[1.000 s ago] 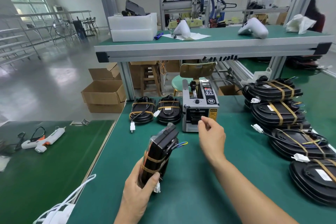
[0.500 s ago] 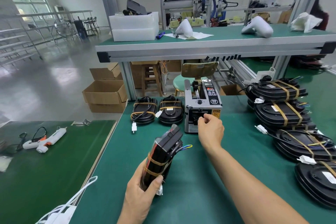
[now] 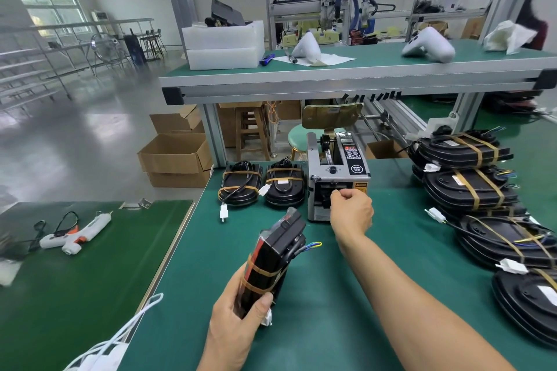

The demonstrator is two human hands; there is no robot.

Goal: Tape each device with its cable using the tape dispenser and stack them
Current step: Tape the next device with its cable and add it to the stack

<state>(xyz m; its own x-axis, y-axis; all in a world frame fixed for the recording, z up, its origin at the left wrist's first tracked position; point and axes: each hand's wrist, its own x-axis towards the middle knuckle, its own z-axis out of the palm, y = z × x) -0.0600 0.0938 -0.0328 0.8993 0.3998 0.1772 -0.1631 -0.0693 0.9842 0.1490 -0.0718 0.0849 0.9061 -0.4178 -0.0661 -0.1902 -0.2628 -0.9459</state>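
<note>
My left hand (image 3: 238, 322) grips a twice-banded device (image 3: 272, 262); right hand (image 3: 351, 209) pinches at the dispenser (image 3: 337, 178) mouth. Taped stacks (image 3: 470, 178) wait right; I judge the task well advanced.

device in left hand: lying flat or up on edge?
Up on edge. The left hand grips the device near its lower end, tilting it toward the tape dispenser; two tape bands already wrap it.
</note>
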